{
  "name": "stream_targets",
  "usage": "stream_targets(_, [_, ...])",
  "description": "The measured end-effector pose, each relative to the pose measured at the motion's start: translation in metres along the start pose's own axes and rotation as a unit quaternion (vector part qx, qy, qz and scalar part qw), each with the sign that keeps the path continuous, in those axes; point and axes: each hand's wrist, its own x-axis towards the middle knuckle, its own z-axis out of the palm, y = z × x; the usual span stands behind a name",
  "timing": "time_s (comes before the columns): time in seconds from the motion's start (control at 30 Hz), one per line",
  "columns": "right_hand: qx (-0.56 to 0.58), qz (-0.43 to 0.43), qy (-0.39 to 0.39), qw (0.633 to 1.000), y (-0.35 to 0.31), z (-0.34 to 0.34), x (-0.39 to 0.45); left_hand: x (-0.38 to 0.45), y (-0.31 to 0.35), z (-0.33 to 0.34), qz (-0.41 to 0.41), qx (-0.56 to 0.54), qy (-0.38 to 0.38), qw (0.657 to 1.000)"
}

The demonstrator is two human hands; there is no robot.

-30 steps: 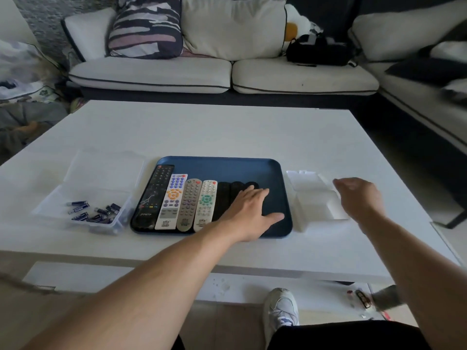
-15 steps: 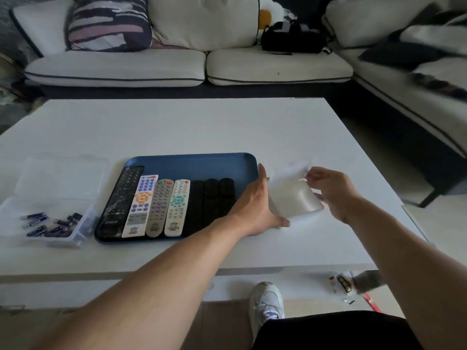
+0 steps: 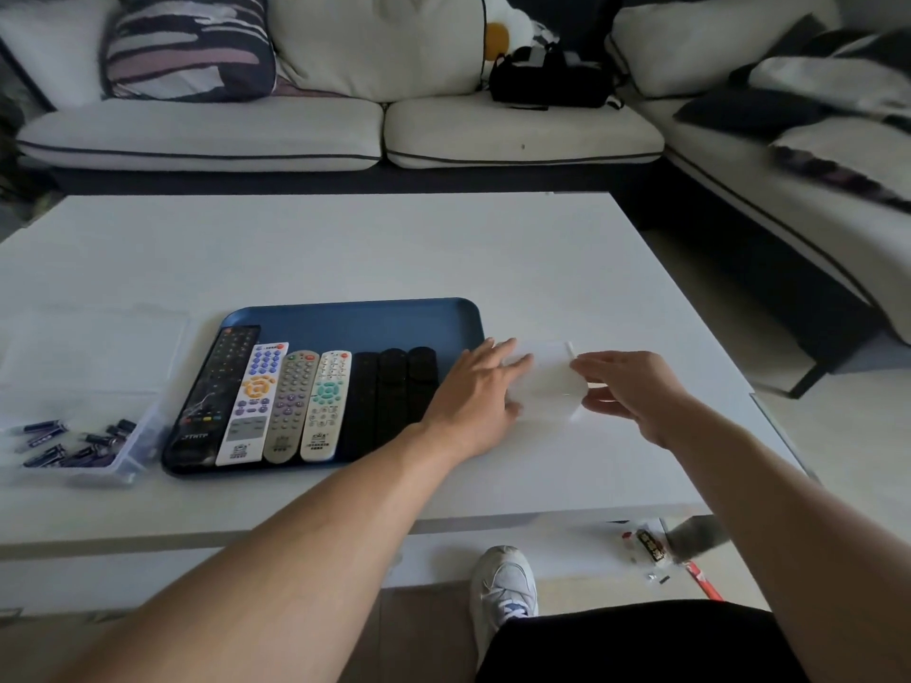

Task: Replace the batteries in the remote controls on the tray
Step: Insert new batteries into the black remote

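A blue tray on the white table holds several remotes side by side: a long black remote, a white remote with purple buttons, a grey remote, a white remote with teal buttons and three small black remotes. Right of the tray lies a small clear plastic box. My left hand holds its left side between fingers and thumb. My right hand pinches its right edge. Loose batteries lie in an open clear box left of the tray.
The white table reaches far back toward a white sofa with cushions and a black bag. A second sofa stands at the right. My shoe and small litter are on the floor under the table's near edge.
My left hand left the tray and took the clear box's left side. My right hand grasped its right edge; the flap raised half a second ago now lies lower.
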Motion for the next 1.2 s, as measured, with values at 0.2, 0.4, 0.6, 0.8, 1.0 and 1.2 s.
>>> stream_targets(0.2, [-0.03, 0.01, 0.018, 0.999, -0.008, 0.005, -0.005, -0.001, 0.018, -0.001, -0.025, 0.09, -0.076, 0.993])
stream_targets(0.4, [-0.096, -0.002, 0.052, 0.994, -0.012, 0.01, -0.011, -0.01, 0.022, 0.015, -0.011, 0.135, -0.098, 0.986])
stream_targets(0.6, [-0.132, -0.014, 0.113, 0.985, -0.012, 0.02, -0.013, -0.01, 0.023, 0.013, -0.01, 0.094, -0.11, 0.989])
stream_targets(0.8, [-0.184, -0.088, 0.178, 0.963, -0.014, 0.037, -0.023, -0.015, 0.015, -0.009, -0.019, 0.007, -0.093, 0.995])
stream_targets(1.0, [-0.172, -0.238, 0.139, 0.946, -0.063, 0.112, -0.059, -0.042, -0.016, -0.051, -0.065, -0.053, 0.071, 0.994])
stream_targets(1.2, [-0.229, -0.267, -0.045, 0.935, -0.069, 0.22, -0.077, -0.09, -0.089, -0.085, -0.226, -0.106, 0.245, 0.937])
